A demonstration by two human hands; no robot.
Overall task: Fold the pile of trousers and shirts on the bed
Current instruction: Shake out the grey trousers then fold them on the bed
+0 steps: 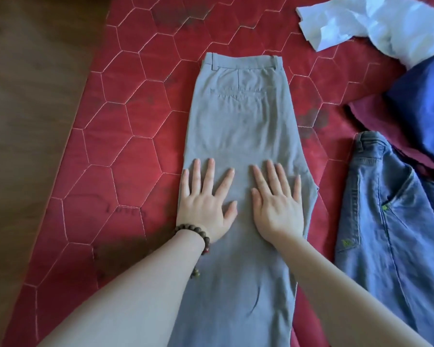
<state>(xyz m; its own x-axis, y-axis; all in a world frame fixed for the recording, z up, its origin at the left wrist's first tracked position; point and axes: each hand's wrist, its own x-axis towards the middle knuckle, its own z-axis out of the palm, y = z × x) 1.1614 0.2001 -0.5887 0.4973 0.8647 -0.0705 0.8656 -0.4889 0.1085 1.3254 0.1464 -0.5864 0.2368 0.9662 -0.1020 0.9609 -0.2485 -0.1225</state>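
Hands [241,204] flat on grey trousers [238,116]

red quilted mattress [125,136] | brown wooden floor [28,101] left

Faint stitched lettering shows on the red quilted bed cover [90,146] near the bed's left edge, too blurred to read. Small green marks sit on the blue jeans [391,234] by the pocket, not legible as text
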